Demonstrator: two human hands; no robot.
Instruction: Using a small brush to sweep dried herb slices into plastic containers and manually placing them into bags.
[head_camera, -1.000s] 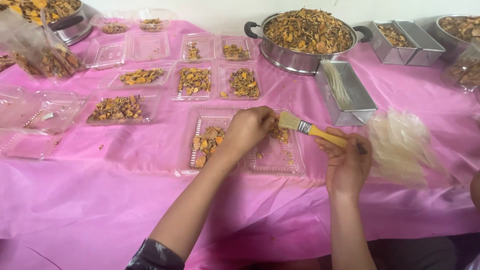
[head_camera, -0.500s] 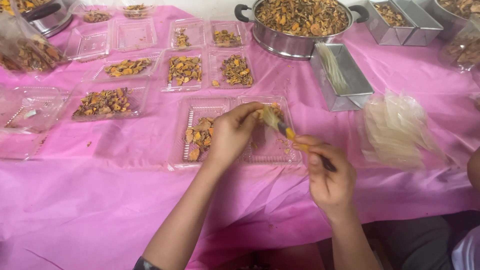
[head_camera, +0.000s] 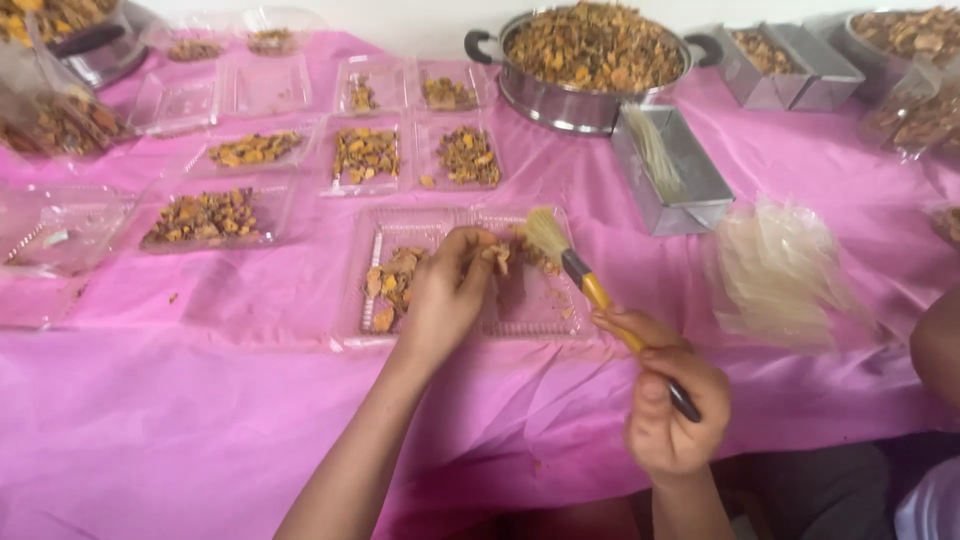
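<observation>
My left hand (head_camera: 447, 293) reaches over a clear plastic tray (head_camera: 560, 312) on the pink tablecloth and pinches a small brown-yellow piece (head_camera: 497, 255) between its fingertips. My right hand (head_camera: 668, 407) grips the yellow and black handle of a brush (head_camera: 580, 270). Its pale bristles point up and left, right beside the held piece. Inside the tray, left of my left hand, lies a loose heap of similar dried pieces (head_camera: 390, 285).
Several clear trays with dried pieces (head_camera: 365, 155) sit behind on the pink cloth. A steel pot (head_camera: 590, 60) heaped with pieces stands at the back. A metal tin (head_camera: 675, 185) and a stack of clear bags (head_camera: 780, 265) are to the right. Another person's arm (head_camera: 935, 345) shows at the right edge.
My right hand has dropped lower and nearer to me, and the brush head has swung back to just right of the piece in my left fingers. The camera has tilted slightly.
</observation>
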